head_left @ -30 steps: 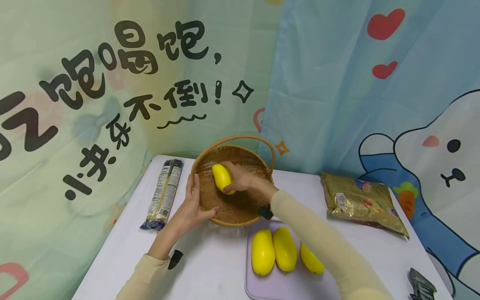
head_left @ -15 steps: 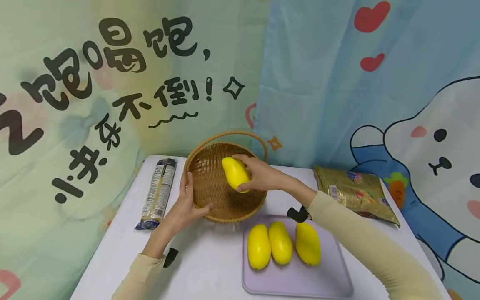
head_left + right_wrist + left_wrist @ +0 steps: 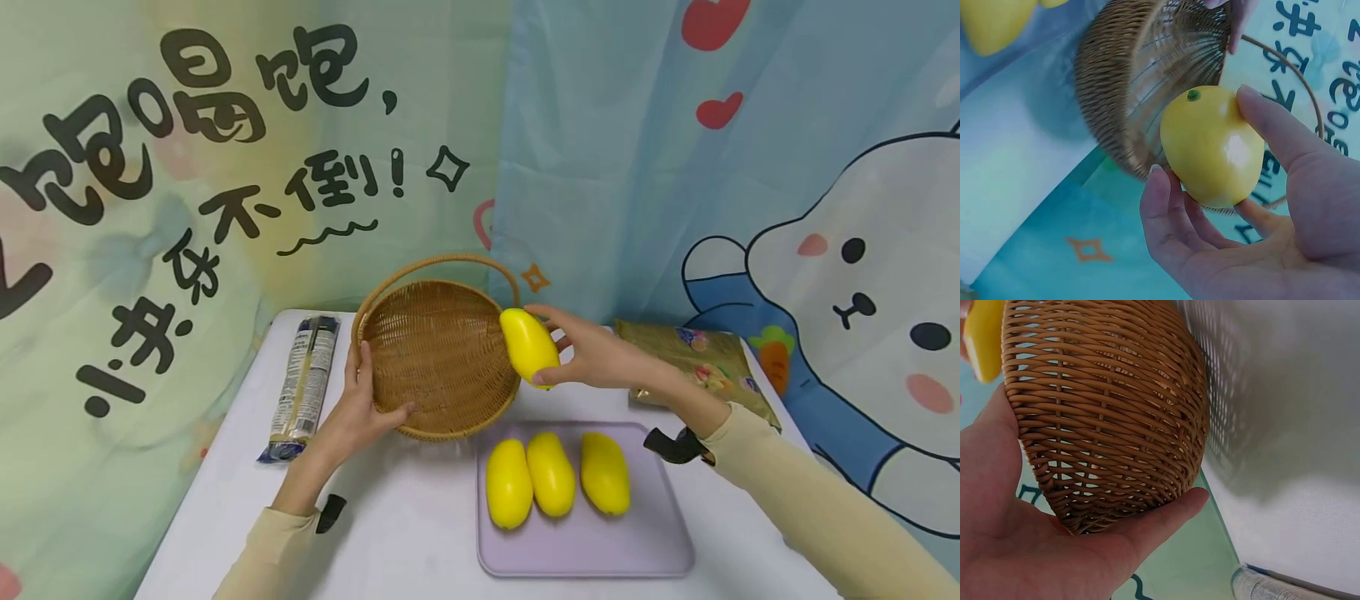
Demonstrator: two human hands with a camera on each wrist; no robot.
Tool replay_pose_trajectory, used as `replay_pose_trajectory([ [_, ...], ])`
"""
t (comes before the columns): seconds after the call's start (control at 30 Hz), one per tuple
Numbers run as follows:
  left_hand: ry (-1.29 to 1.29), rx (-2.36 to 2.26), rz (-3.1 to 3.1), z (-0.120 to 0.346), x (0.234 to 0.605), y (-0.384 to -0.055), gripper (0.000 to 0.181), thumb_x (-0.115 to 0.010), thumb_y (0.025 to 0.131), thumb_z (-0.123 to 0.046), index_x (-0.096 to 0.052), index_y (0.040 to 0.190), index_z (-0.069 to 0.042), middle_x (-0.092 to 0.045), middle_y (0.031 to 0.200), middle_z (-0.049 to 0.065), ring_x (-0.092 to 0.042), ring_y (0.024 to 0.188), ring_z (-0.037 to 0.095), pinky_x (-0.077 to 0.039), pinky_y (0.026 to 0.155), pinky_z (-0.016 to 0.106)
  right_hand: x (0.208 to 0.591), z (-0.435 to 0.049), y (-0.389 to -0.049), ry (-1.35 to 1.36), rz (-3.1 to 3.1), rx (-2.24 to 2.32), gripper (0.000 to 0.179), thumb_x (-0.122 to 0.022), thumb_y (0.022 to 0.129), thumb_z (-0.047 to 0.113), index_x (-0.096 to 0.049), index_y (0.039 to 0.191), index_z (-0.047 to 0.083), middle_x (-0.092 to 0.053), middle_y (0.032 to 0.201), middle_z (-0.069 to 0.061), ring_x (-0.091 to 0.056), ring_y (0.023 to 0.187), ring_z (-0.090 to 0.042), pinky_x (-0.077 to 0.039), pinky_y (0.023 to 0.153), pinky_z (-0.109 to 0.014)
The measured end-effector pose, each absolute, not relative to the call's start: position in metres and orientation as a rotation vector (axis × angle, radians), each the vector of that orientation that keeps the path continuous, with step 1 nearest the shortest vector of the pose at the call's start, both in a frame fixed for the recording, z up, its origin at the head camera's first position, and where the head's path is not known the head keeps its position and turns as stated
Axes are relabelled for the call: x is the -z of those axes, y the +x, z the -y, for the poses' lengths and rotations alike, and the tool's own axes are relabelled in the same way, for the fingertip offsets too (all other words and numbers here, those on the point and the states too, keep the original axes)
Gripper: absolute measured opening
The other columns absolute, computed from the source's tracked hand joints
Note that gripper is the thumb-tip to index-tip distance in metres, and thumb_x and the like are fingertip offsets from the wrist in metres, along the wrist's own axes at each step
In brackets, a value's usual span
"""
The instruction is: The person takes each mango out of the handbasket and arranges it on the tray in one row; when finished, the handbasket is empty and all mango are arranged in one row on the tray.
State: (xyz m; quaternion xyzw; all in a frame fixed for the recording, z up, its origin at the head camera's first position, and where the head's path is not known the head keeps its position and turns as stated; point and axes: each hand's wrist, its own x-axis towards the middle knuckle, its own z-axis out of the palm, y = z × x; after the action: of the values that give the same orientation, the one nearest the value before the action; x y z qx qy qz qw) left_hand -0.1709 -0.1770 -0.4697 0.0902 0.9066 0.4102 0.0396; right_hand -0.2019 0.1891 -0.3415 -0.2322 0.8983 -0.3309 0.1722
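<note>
A yellow mango [image 3: 529, 346] is in the grip of my right hand [image 3: 592, 348], just right of the wicker basket [image 3: 438, 358]. In the right wrist view the thumb and fingers curl round the mango [image 3: 1210, 147], its green stem spot showing. My left hand [image 3: 367, 417] holds the basket's left rim, thumb at the near side, and the basket tilts with its mouth toward me. The left wrist view has the woven wall [image 3: 1110, 406] against the palm. No fruit shows inside the basket. Three more mangoes, the middle one [image 3: 551, 473] among them, lie on the lilac tray [image 3: 585, 554].
A long packet with printed labels [image 3: 303, 387] lies left of the basket. At the back right is a gold bag [image 3: 701, 367], partly behind the right forearm. Printed curtains [image 3: 600, 167] hang behind the white table [image 3: 405, 517].
My right hand has lifted the mango out of the basket and carried it rightward past the rim. The left hand keeps its hold on the basket. The head view has shifted slightly right.
</note>
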Motion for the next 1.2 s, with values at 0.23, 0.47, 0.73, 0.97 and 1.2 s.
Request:
replay_pose_trajectory([
  [0.23,0.289,-1.277,-2.761,0.178,0.468,-0.171,0.124,-0.076,0.09,-0.038,0.026,0.158,-0.014,0.029,0.165,0.016,-0.041,0.138,0.054,-0.048,0.103,0.056,0.346,-0.232,-0.184,-0.517,-2.594,0.936,0.097,-0.083,0.085,0.039,-0.024,0.161,0.026,-0.048,0.147,-0.014,-0.057,0.118,-0.033,-0.056,0.082,-0.038],
  [0.47,0.273,-1.255,-2.762,0.177,0.467,-0.171,0.125,-0.075,0.09,-0.04,0.025,0.158,-0.012,0.028,0.164,0.02,-0.042,0.137,0.055,-0.05,0.1,0.055,0.348,-0.276,-0.16,-0.482,-2.611,0.942,0.095,-0.079,0.089,0.035,-0.021,0.161,0.015,-0.048,0.142,-0.025,-0.059,0.113,-0.035,-0.056,0.078,-0.037],
  [0.73,0.276,-1.263,-2.75,0.175,0.467,-0.172,0.125,-0.076,0.089,-0.038,0.025,0.158,-0.014,0.029,0.165,0.017,-0.043,0.137,0.054,-0.05,0.1,0.053,0.377,-0.313,-0.134,-0.342,-2.634,0.921,0.096,-0.079,0.089,0.036,-0.02,0.16,0.008,-0.043,0.144,-0.034,-0.06,0.115,-0.044,-0.06,0.083,-0.046],
  [0.97,0.275,-1.253,-2.749,0.175,0.468,-0.171,0.126,-0.076,0.09,-0.04,0.026,0.158,-0.014,0.029,0.164,0.019,-0.038,0.14,0.055,-0.049,0.102,0.055,0.41,-0.332,-0.116,-0.188,-2.551,0.917,0.099,-0.079,0.088,0.039,-0.019,0.159,0.006,-0.045,0.142,-0.033,-0.057,0.114,-0.04,-0.059,0.082,-0.044],
  [1.2,0.287,-1.256,-2.764,0.175,0.466,-0.171,0.125,-0.076,0.089,-0.04,0.024,0.159,-0.011,0.029,0.165,0.017,-0.041,0.138,0.055,-0.05,0.101,0.055,0.441,-0.338,-0.107,-0.044,-2.399,0.954,0.101,-0.079,0.088,0.039,-0.015,0.16,0.009,-0.039,0.145,-0.037,-0.06,0.112,-0.036,-0.059,0.082,-0.044],
])
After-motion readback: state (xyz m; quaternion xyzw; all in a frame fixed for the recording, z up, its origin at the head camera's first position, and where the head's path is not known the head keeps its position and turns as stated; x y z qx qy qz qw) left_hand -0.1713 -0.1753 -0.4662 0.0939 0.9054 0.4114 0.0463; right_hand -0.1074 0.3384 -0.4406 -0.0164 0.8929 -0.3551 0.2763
